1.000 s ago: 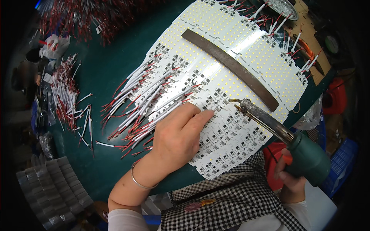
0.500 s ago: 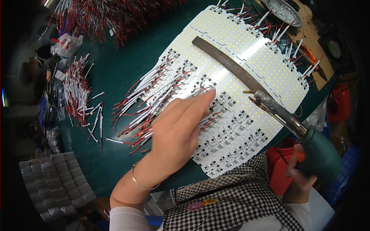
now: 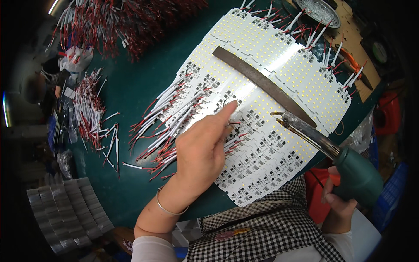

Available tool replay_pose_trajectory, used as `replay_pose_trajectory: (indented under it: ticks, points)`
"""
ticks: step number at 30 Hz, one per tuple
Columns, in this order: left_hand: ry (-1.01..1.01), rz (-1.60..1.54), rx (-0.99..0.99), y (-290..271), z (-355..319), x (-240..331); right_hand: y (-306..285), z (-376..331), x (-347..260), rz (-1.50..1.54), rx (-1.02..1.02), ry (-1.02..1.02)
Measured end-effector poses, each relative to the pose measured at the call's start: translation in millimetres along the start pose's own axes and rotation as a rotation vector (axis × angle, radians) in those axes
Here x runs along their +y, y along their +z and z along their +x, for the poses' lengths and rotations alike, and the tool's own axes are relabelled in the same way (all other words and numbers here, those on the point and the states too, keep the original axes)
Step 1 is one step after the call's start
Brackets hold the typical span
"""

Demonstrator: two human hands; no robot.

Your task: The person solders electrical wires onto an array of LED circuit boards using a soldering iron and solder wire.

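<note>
Left hand (image 3: 203,146) flat, fingers extended, pinning wires (image 3: 174,115) on boards (image 3: 279,144); right hand (image 3: 338,205) gripping iron (image 3: 314,139). Hot tip close to fingertip: likely burn on slip.

Soldering gun (image 3: 345,166): green body, long metal tip over the panel
LED panel (image 3: 270,87): white, flat on green table, red-white wires attached

table top (image 3: 144,87): matt dark green, smooth | circuit board panels (image 3: 279,65): glossy white, bright glare at centre | flat bar (image 3: 262,85): dull brown metal | soldering gun (image 3: 336,153): matt green plastic body, shiny metal barrel | wires (image 3: 170,118): red and white plastic coating | bracelet (image 3: 168,208): polished metal | shirt (image 3: 266,236): checked cloth
</note>
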State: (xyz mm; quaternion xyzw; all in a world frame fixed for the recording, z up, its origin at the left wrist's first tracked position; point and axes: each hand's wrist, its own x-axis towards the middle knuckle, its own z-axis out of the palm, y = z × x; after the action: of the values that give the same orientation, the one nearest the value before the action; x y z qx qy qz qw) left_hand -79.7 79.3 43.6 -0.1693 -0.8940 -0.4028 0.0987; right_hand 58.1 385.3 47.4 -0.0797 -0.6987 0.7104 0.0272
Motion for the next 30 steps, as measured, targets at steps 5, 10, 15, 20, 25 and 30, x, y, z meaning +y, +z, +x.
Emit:
replay_pose_trajectory:
  ticks: [5, 10, 15, 20, 25, 30]
  points:
    - [0.192, 0.034, 0.121, 1, 4, -6, 2, 0, -2, -0.053, -0.017, 0.040]
    - [0.233, 0.084, 0.036, 1, 1, -8, 0, -1, 0, -0.113, -0.031, 0.030]
    - [0.239, 0.078, 0.021, 6, -2, -8, -3, -2, 2, -0.189, -0.085, 0.026]
    - [0.266, 0.132, -0.008, 8, -2, -10, -4, -8, 10, -0.155, -0.054, 0.009]
    - [0.305, 0.147, 0.011, 10, -3, -12, -13, -3, 8, -0.281, -0.160, -0.017]
    - [0.315, 0.122, 0.009, 12, -1, -11, 9, -14, 6, 0.184, 0.178, 0.348]
